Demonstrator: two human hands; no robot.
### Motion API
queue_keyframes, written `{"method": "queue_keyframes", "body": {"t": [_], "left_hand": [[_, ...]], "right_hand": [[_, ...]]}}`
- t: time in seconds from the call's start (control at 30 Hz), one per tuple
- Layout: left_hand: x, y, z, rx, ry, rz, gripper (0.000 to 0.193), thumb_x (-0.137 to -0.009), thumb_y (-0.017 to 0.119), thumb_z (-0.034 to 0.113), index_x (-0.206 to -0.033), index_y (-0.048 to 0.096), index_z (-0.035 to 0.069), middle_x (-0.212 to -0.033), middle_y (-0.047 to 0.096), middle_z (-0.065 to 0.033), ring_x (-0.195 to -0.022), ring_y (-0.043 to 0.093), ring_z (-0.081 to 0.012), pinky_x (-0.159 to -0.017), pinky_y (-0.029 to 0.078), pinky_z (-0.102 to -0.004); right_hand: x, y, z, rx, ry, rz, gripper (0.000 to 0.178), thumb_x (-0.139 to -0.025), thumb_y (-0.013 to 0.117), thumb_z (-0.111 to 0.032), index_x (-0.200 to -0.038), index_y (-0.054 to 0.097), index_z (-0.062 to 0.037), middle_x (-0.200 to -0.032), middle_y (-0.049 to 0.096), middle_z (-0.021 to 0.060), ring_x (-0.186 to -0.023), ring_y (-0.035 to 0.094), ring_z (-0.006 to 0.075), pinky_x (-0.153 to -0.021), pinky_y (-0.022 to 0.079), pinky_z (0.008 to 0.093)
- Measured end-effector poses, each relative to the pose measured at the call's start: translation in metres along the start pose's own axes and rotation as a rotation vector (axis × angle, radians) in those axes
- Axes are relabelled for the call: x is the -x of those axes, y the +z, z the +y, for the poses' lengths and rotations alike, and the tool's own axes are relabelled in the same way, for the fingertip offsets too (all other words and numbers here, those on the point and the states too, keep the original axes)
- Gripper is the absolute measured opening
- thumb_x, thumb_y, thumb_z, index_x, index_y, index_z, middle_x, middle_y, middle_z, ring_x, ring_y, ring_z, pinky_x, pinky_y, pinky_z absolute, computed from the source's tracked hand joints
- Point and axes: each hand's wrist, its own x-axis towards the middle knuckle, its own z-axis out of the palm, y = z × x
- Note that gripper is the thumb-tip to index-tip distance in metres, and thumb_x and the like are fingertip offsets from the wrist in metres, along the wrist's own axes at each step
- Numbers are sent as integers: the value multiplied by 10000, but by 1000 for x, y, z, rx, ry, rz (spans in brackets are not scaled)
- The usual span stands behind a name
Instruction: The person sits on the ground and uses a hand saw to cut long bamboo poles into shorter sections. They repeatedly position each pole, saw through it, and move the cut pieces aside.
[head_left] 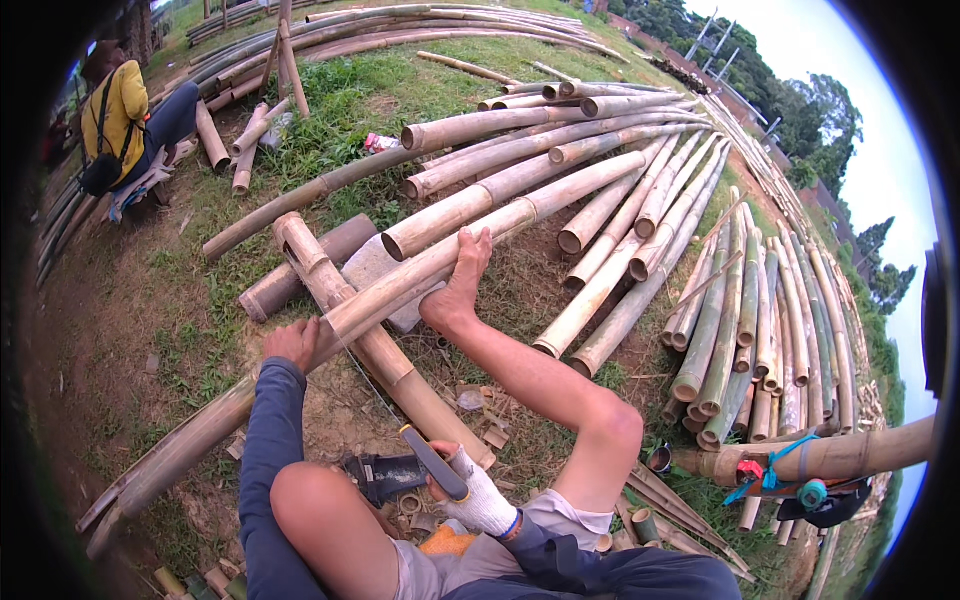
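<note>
My bare left hand (291, 344) is closed over a long bamboo pole (400, 284) that slants from the lower left to the upper right. My right hand (484, 497), in a white glove, grips the dark, yellow-edged handle of a hand saw (436, 464). Its thin blade points up and left toward the pole; whether the teeth touch it I cannot tell. A shorter bamboo piece (400, 365) crosses under the pole as a rest. My bare foot (460, 285) presses against the pole beyond that rest.
A thick bamboo piece (310, 268) and a pale block (385, 275) lie by the rest. A dark object (388, 478) and offcuts lie below. Bamboo stacks (755, 320) spread ahead and right. At right, a horizontal pole (850, 452) carries hanging items. A person in yellow (118, 120) sits far left.
</note>
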Motion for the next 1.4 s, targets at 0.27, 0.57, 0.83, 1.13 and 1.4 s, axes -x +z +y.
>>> {"method": "queue_keyframes", "body": {"t": [0.27, 0.57, 0.83, 1.13, 1.4], "left_hand": [[15, 4, -1, 15, 4, 45, 592, -1068, 429, 569, -1063, 799, 106, -906, 755, -277, -888, 738, -468, -875, 581, -561], [10, -6, -7, 31, 2, -47, 686, -1063, 392, 623, -1075, 810, 79, -948, 778, -261, -932, 762, -416, -908, 589, -536], [16, -1, -6, 28, 9, 10, 652, -1069, 408, 595, -1047, 811, 83, -906, 777, -252, -892, 770, -409, -880, 599, -527], [16, -4, -7, 37, 14, -51, 666, -1063, 391, 620, -1084, 816, 107, -978, 784, -248, -955, 769, -404, -914, 589, -536], [13, 4, -7, 15, 17, 3, 645, -1067, 408, 580, -1036, 806, 73, -954, 775, -267, -943, 758, -443, -928, 585, -539]], "right_hand": [[-44, 3, -15, 106, -175, 31, 443, -981, 662, -15, -1395, 505, -36, -1138, 642, 96, -1002, 656, 176, -897, 536, 320], [-82, 30, 34, -137, -377, -20, 500, -978, 695, -159, -1417, 482, -47, -1332, 591, 120, -1149, 626, 212, -1038, 489, 344], [-72, 14, 47, -31, -241, 14, 465, -989, 715, -117, -1387, 490, -27, -1263, 591, 112, -1106, 584, 195, -1028, 474, 346], [-95, 28, 43, -38, -188, -12, 450, -997, 622, -54, -1420, 472, -15, -1174, 604, 109, -1031, 607, 187, -975, 505, 348], [-23, -2, 44, -84, -377, -53, 523, -982, 699, -219, -1402, 487, 8, -1299, 618, 138, -1131, 635, 215, -1009, 497, 346]]}}
